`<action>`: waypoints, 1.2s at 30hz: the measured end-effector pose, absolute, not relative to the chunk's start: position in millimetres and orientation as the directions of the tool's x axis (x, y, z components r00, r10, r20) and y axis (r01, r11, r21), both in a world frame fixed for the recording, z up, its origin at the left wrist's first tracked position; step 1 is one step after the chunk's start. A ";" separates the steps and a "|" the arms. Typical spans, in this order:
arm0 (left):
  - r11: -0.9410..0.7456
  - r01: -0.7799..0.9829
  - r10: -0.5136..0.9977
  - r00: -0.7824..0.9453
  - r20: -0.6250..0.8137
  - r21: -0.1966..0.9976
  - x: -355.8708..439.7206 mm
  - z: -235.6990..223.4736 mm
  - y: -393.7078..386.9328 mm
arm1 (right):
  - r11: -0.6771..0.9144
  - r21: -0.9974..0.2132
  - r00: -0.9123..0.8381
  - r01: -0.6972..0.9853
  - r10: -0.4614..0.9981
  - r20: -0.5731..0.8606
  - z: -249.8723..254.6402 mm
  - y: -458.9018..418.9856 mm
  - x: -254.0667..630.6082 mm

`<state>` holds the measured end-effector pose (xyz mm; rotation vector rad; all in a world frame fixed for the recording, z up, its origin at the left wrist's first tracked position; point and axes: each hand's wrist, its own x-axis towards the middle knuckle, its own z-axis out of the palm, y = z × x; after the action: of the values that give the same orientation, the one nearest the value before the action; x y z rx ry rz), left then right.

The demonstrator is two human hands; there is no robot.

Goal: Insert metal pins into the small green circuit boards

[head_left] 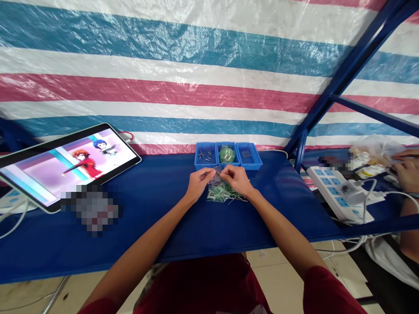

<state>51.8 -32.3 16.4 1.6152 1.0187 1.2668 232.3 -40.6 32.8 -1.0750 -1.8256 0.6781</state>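
Observation:
Just in front of the blue bins, my left hand [198, 183] and my right hand [238, 179] are close together, fingertips pinched. A small clear plastic bag [216, 172] stretches between them, its edge in the fingers of each hand. Whether my right fingers also hold a small part is too fine to tell. Under the hands lies a pile of small clear bags with green pieces and thin metal pins [220, 193]. Behind, the left blue bin [205, 167] has loose metal pins, the middle one green packets [227, 153], and the right one a few small dark pieces [246, 153].
A tablet [81, 163] playing a cartoon leans at the left, with a blurred-out item [94, 209] before it. On the right stand a blue metal frame [300, 150] and a white power strip [340, 192] with cables. Another person's hand [407, 172] works beyond it.

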 end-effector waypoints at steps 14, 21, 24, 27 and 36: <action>-0.242 -0.121 0.941 0.211 0.263 0.963 53.5 21.0 -31.7 | 0.506 -0.775 -0.238 0.379 0.862 0.447 30.4 -40.1 233.0; -0.168 -0.245 0.943 0.242 0.228 0.955 54.2 21.4 -30.1 | 0.641 -0.686 -0.307 0.344 0.767 0.563 27.8 -38.2 235.0; -0.128 -0.260 0.944 0.266 0.198 0.957 54.1 20.3 -30.4 | 0.670 -0.626 -0.292 0.398 0.740 0.606 27.8 -38.0 234.1; -0.108 -0.228 0.935 0.308 0.177 0.968 54.0 18.4 -29.8 | 0.668 -0.604 -0.266 0.435 0.736 0.623 27.0 -36.6 233.9; -0.356 0.133 0.919 0.229 0.321 0.925 50.6 16.5 -30.2 | 0.611 -0.606 -0.288 0.509 0.784 0.549 22.9 -33.8 233.5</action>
<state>50.6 -30.2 16.5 1.6853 0.9907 1.2101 233.5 -33.8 22.9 -1.0246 -1.9603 0.3969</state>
